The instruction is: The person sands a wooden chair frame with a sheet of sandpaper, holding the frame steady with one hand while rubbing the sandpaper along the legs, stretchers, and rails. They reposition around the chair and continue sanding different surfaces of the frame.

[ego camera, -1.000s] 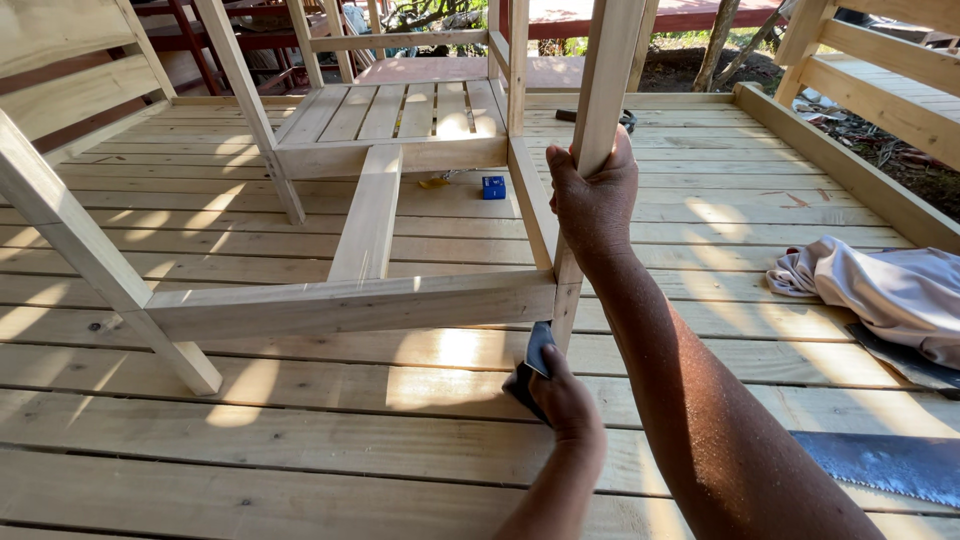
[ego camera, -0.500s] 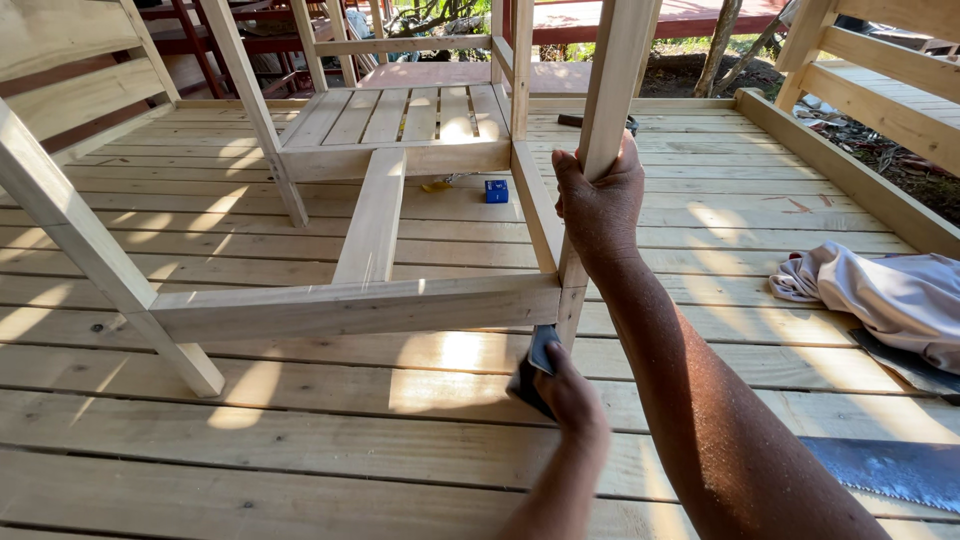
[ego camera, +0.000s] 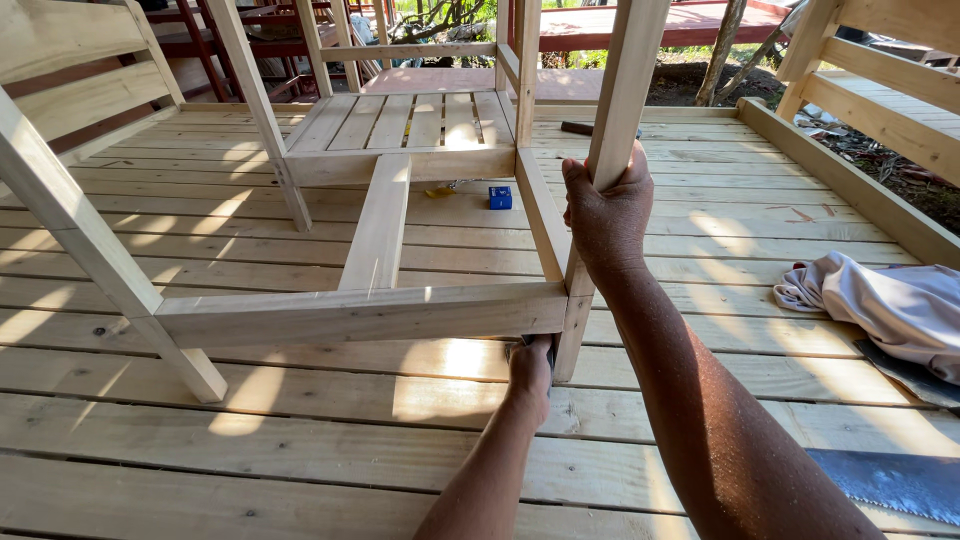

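Pale plank deck [ego camera: 300, 440] underneath everything, rough pine with knots and sun patches. On it sits an unfinished chair frame [ego camera: 380, 300], square raw lumber with a slatted seat, four legs visible. Right hand [ego camera: 607, 205] has its grip wrapped tight round the upright leg [ego camera: 610, 140]. Left hand [ego camera: 530, 368] is pressed under the front rail, grip closed on something dark, mostly hidden, can't tell what. One crumpled pale cloth [ego camera: 880, 300] to the right, one saw blade [ego camera: 890, 480] cut off by the edge, one little blue block [ego camera: 500, 197] under the seat.
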Tool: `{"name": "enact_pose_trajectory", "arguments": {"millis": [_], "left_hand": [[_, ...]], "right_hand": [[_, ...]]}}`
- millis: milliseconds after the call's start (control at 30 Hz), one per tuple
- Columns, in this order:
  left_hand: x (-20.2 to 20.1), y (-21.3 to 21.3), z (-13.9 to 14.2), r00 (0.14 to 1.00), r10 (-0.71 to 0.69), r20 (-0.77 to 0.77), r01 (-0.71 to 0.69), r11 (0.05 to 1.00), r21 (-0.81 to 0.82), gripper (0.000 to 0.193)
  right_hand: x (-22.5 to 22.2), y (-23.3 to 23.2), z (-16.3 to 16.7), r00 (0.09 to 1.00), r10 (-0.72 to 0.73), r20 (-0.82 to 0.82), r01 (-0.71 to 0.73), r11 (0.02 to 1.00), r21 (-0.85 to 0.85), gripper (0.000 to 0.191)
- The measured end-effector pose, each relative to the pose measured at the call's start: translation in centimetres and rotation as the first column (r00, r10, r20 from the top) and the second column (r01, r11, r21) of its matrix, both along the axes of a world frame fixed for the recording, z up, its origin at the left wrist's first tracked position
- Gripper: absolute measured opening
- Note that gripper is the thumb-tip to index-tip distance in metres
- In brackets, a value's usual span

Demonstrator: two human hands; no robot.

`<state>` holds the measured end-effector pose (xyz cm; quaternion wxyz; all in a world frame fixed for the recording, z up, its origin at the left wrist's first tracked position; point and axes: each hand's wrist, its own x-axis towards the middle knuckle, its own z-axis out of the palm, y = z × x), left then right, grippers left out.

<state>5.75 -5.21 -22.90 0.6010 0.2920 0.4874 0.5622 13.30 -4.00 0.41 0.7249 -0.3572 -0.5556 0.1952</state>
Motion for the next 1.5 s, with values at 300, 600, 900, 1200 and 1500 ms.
{"name": "enact_pose_trajectory", "arguments": {"millis": [300, 600, 900, 1200, 1500], "left_hand": [[1.6, -4.3, 0.7, 0.991, 0.136, -0.016, -0.137, 0.985, -0.102, 0.065], [3.4, -2.9, 1.3, 0.977, 0.171, -0.13, -0.182, 0.981, -0.073, 0.064], [1.5, -0.9, 0.7, 0.997, 0.073, -0.026, -0.076, 0.987, -0.139, 0.058], [1.7, -0.9, 1.0, 0.999, 0.027, -0.027, -0.03, 0.994, -0.102, 0.061], [2.7, -2.0, 0.3, 0.984, 0.12, -0.129, -0.124, 0.992, -0.018, 0.06]], "right_hand": [[0.0, -0.2, 0.2, 1.0, -0.026, 0.01, 0.026, 0.999, -0.041, 0.028], [0.2, 0.1, 0.1, 1.0, -0.006, 0.008, 0.006, 1.0, -0.029, 0.025], [0.2, 0.1, 0.0, 1.0, 0.004, -0.005, -0.004, 1.0, -0.01, 0.026], [0.4, -0.5, 0.1, 1.0, 0.024, -0.004, -0.024, 0.999, -0.043, 0.025], [0.3, -0.5, 0.2, 1.0, -0.004, 0.015, 0.004, 1.0, -0.009, 0.025]]}}
